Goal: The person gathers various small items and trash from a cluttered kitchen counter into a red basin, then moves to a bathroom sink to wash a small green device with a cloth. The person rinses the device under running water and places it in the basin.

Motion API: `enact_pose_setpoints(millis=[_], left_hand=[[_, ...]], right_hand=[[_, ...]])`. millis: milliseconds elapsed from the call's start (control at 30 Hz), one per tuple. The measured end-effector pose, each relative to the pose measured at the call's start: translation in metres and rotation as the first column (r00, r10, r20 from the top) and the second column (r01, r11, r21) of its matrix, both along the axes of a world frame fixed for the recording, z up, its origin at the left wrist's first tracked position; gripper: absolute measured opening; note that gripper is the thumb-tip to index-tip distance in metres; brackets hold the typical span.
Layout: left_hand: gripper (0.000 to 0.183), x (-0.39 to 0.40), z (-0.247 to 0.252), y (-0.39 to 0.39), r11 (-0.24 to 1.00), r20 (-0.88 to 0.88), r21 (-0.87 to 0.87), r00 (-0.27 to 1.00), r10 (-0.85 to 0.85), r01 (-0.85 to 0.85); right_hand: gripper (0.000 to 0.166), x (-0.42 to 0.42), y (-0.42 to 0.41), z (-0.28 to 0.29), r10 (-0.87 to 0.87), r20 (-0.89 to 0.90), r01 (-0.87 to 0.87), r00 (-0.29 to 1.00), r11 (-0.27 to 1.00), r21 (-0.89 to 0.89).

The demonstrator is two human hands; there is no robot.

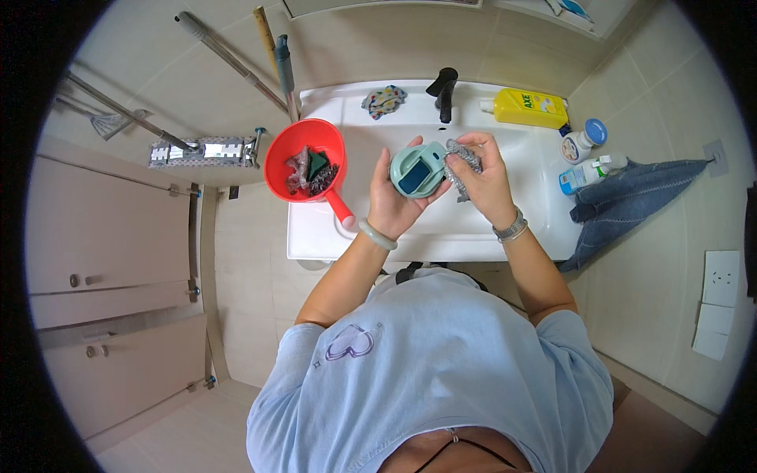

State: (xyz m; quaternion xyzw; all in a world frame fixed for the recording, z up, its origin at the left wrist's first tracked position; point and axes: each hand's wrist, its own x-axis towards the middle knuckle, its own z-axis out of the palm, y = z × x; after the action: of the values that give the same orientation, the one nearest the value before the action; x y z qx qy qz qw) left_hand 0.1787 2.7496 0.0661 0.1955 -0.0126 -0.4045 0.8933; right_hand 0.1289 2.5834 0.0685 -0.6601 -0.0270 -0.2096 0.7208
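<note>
Over the white sink (520, 195), my left hand (399, 204) cradles a round teal lid (412, 161) with a dark blue rectangular panel on its face. My right hand (488, 180) pinches a crumpled grey scrubbing cloth (463, 162) against the lid's right edge. To the left, a red plastic dipper (275, 151) rests on the sink's rim, its handle pointing towards me. Inside it lie a dark green scouring pad (317, 164) and crumpled mesh scrubbers (322, 179).
A black faucet (445, 94) rises at the back, with a spotted cloth (384, 101) on the ledge beside it. Yellow AXE detergent (529, 109), a blue-capped white bottle (582, 142) and a pump bottle (585, 175) line the right side. A dark towel (639, 201) hangs there. Mop handles (236, 65) lean at left.
</note>
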Motion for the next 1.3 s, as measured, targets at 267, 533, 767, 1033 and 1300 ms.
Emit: enact_pose_setpoints(millis=[267,533,767,1033,1300], left_hand=[[0.052,0.001,-0.015,-0.003,0.986,0.115,0.044,0.982,0.152,-0.158],[0.053,-0.005,-0.014,-0.003,0.945,0.272,0.136,0.928,0.253,-0.298],[0.056,-0.008,0.000,0.000,0.978,0.211,0.041,0.959,0.190,-0.203],[0.056,-0.008,-0.003,-0.006,0.939,0.458,0.158,0.865,0.206,-0.307],[0.059,-0.004,-0.022,-0.010,0.799,0.692,0.343,0.708,0.142,-0.494]], right_hand=[[0.033,-0.011,0.028,0.009,0.005,0.092,0.045,0.996,0.846,-0.531],[0.037,-0.016,0.040,0.006,-0.020,0.169,0.131,0.985,0.726,-0.675],[0.031,0.001,0.019,0.003,-0.015,-0.001,0.015,1.000,0.997,-0.082],[0.023,0.002,0.017,0.009,0.087,-0.029,-0.091,0.996,0.975,-0.201],[0.015,0.011,0.044,-0.021,-0.006,-0.128,-0.009,0.992,0.993,-0.118]])
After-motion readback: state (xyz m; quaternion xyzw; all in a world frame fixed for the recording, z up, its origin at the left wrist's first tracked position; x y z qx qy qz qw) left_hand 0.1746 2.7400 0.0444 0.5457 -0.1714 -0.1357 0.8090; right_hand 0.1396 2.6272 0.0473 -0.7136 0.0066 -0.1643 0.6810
